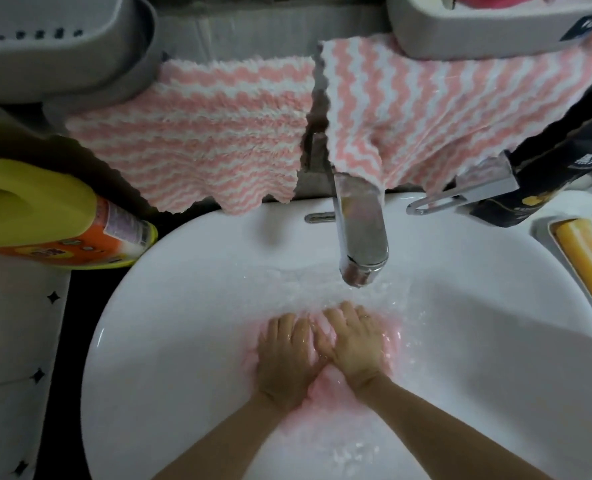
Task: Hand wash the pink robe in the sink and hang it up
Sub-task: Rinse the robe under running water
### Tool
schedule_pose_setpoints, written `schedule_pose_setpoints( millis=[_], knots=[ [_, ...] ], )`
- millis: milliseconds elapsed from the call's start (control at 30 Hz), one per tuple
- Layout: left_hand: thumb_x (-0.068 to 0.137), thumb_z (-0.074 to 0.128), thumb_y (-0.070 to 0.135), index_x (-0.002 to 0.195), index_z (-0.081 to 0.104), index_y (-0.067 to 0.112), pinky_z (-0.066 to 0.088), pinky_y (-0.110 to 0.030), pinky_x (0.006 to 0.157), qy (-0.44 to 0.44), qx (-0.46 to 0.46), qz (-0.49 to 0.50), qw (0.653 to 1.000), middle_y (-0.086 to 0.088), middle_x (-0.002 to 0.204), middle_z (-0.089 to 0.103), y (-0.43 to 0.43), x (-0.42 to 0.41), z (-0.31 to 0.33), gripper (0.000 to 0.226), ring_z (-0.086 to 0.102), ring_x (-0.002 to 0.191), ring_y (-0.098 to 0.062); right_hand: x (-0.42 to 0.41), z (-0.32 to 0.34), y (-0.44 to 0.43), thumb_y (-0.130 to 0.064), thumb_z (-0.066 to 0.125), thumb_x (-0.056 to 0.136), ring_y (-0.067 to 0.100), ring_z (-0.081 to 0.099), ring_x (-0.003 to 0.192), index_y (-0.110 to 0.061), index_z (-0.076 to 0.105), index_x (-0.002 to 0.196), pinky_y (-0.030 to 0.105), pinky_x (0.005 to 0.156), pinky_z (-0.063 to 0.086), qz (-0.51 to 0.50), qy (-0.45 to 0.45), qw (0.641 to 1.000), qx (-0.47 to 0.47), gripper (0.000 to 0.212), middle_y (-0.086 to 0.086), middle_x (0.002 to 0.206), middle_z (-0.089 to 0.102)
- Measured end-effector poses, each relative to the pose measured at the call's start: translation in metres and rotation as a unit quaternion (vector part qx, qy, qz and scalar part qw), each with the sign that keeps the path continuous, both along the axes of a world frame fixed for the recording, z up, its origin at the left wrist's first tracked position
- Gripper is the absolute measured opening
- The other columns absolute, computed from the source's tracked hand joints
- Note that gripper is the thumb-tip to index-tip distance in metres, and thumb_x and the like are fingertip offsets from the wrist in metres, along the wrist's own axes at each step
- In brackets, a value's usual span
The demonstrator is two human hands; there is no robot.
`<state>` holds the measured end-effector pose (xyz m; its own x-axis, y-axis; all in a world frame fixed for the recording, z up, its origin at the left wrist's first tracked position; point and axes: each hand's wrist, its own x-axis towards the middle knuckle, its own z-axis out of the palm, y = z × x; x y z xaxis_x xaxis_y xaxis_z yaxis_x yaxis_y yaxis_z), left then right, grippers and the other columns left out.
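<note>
The pink robe lies under foamy water at the bottom of the white sink, only a pale pink patch showing around my hands. My left hand and my right hand press flat on it side by side, fingers spread and pointing toward the faucet, the right overlapping the left slightly. Water runs from the chrome faucet just beyond my fingertips. Most of the robe is hidden by suds and my hands.
Two pink-and-white striped towels hang behind the sink. A yellow detergent bottle lies at the left rim. A yellow soap bar sits in a dish at the right, beside a dark box. Grey baskets hang above.
</note>
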<state>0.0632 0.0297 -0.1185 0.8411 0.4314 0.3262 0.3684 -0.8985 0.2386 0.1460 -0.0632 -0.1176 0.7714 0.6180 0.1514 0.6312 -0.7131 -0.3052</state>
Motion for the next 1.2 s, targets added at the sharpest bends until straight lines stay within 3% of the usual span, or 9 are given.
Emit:
schedule_pose_setpoints(
  millis=[200, 300, 367, 433, 633, 767, 900, 1067, 1200],
  knots=[
    [0.091, 0.049, 0.031, 0.078, 0.06, 0.017, 0.042, -0.032, 0.057, 0.03, 0.005, -0.067, 0.997, -0.001, 0.07, 0.057, 0.019, 0.011, -0.006, 0.022, 0.055, 0.063, -0.021, 0.01, 0.009, 0.015, -0.041, 0.04, 0.077, 0.023, 0.058, 0.047, -0.018, 0.063, 0.064, 0.023, 0.046, 0.042, -0.045, 0.093, 0.994, -0.034, 0.035, 0.001, 0.056, 0.058],
    [0.087, 0.045, 0.037, 0.083, 0.059, 0.018, 0.045, -0.029, 0.05, 0.132, -0.059, -0.089, 0.986, -0.001, 0.069, 0.063, 0.032, 0.025, 0.006, 0.024, 0.063, 0.062, -0.02, 0.017, 0.022, 0.022, -0.037, 0.035, 0.095, 0.025, 0.066, 0.078, -0.02, 0.062, 0.083, 0.027, 0.062, 0.041, -0.072, 0.213, 0.968, -0.113, 0.034, 0.004, 0.078, 0.062],
    [0.085, 0.041, 0.046, 0.09, 0.059, 0.02, 0.048, -0.031, 0.06, 0.235, -0.155, -0.074, 0.957, -0.003, 0.083, 0.066, 0.038, 0.034, 0.027, 0.032, 0.066, 0.076, -0.024, 0.023, 0.027, 0.021, -0.036, 0.034, 0.101, 0.022, 0.06, 0.1, -0.019, 0.061, 0.102, 0.027, 0.078, 0.044, -0.101, 0.295, 0.944, -0.105, 0.032, 0.005, 0.101, 0.062],
    [0.084, 0.053, 0.046, 0.096, 0.055, 0.022, 0.044, -0.032, 0.073, 0.221, -0.192, -0.043, 0.955, 0.001, 0.097, 0.061, 0.041, 0.036, 0.041, 0.027, 0.06, 0.093, -0.022, 0.029, 0.041, 0.02, -0.043, 0.041, 0.099, 0.021, 0.058, 0.085, -0.022, 0.059, 0.08, 0.026, 0.067, 0.042, -0.127, 0.352, 0.927, -0.009, 0.033, 0.003, 0.085, 0.061],
    [0.066, 0.066, 0.051, 0.098, 0.05, 0.02, 0.037, -0.026, 0.073, -0.04, -0.114, -0.108, 0.987, -0.002, 0.091, 0.055, 0.029, -0.012, 0.083, 0.047, 0.046, 0.089, -0.016, 0.014, 0.09, -0.016, -0.047, 0.054, 0.083, 0.015, 0.053, 0.082, -0.022, 0.069, 0.083, 0.027, 0.07, 0.04, 0.024, 0.185, 0.964, 0.189, 0.029, -0.005, 0.086, 0.062],
    [0.087, 0.046, 0.055, 0.135, 0.041, 0.024, 0.037, -0.029, 0.087, 0.095, -0.064, -0.237, 0.965, -0.001, 0.126, 0.044, 0.024, -0.072, 0.064, 0.057, 0.043, 0.118, -0.02, -0.007, 0.072, -0.068, -0.042, 0.061, 0.086, 0.023, 0.048, 0.107, -0.022, 0.065, 0.114, 0.033, 0.099, 0.033, 0.241, 0.034, 0.966, 0.09, 0.034, 0.001, 0.113, 0.057],
    [0.083, 0.041, 0.018, 0.142, 0.036, 0.022, 0.035, -0.026, 0.087, 0.203, -0.023, -0.266, 0.942, 0.001, 0.133, 0.053, 0.021, -0.106, 0.026, 0.059, 0.053, 0.121, -0.02, -0.018, 0.031, -0.101, -0.039, 0.06, 0.081, 0.024, 0.05, 0.106, -0.028, 0.055, 0.128, 0.032, 0.098, 0.034, 0.292, 0.04, 0.954, -0.06, 0.049, 0.001, 0.13, 0.049],
    [0.061, 0.056, 0.06, 0.119, 0.055, 0.027, 0.054, -0.025, 0.071, 0.206, -0.053, -0.292, 0.932, 0.005, 0.12, 0.056, 0.019, -0.077, 0.05, 0.066, 0.057, 0.111, -0.018, -0.01, 0.045, -0.081, -0.043, 0.059, 0.075, 0.017, 0.055, 0.096, -0.036, 0.062, 0.109, 0.031, 0.084, 0.045, 0.197, 0.11, 0.974, 0.021, 0.035, -0.01, 0.12, 0.054],
    [0.085, 0.044, 0.048, 0.113, 0.063, 0.029, 0.051, -0.024, 0.07, 0.061, -0.061, -0.118, 0.989, 0.011, 0.109, 0.063, 0.038, -0.032, 0.101, 0.038, 0.06, 0.099, -0.013, 0.005, 0.065, -0.065, -0.046, 0.046, 0.081, 0.02, 0.05, 0.107, -0.029, 0.066, 0.112, 0.031, 0.09, 0.035, -0.077, 0.126, 0.975, 0.165, 0.041, 0.0, 0.122, 0.057]
  ],
)
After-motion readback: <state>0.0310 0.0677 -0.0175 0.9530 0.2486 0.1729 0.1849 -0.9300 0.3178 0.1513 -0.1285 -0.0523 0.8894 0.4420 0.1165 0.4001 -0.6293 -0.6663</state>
